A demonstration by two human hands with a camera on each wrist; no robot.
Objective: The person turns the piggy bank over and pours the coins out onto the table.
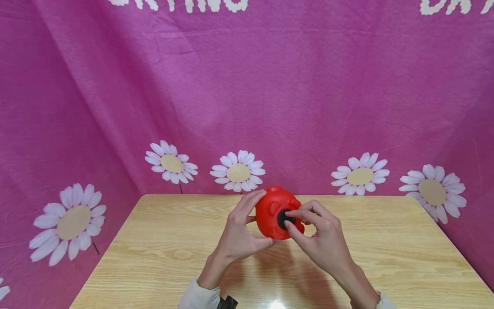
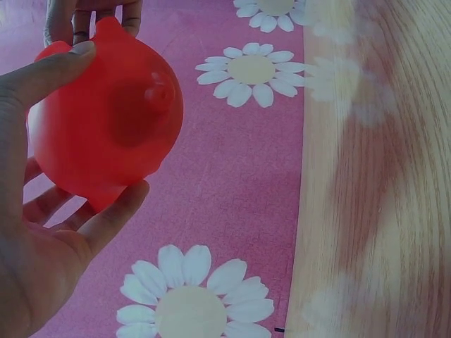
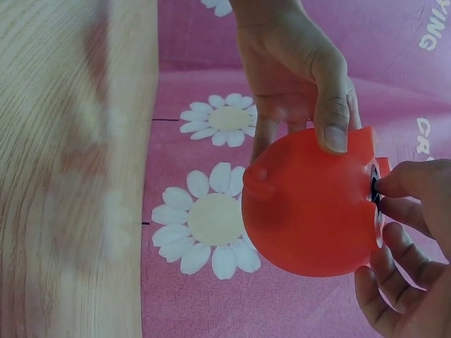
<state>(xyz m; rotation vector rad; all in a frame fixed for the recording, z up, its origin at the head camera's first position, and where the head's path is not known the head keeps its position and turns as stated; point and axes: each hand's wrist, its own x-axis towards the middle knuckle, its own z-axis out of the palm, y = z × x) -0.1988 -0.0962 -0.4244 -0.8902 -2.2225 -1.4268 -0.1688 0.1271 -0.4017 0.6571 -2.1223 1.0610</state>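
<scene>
Pale sleeves (image 1: 200, 296) at both my wrists, black strap (image 1: 230, 302) by the left one. My left hand (image 1: 240, 235) spread around the round red toy (image 1: 265, 215), thumb along its near side, fingers over the far side. My right hand (image 1: 323, 237) pinches at the black cap (image 1: 281, 218) with thumb and index finger; cap sits in the toy's end, can't tell how deep. Toy is between my two hands, held up off the counter (image 1: 166, 244), tilted so the capped end faces right, stubby knobs around it. Counter is light wood grain, shadows under my hands. Behind: pink cloth (image 1: 278, 94), white daisies (image 1: 238, 173) low down, white lettering (image 1: 211, 4) along the top.
</scene>
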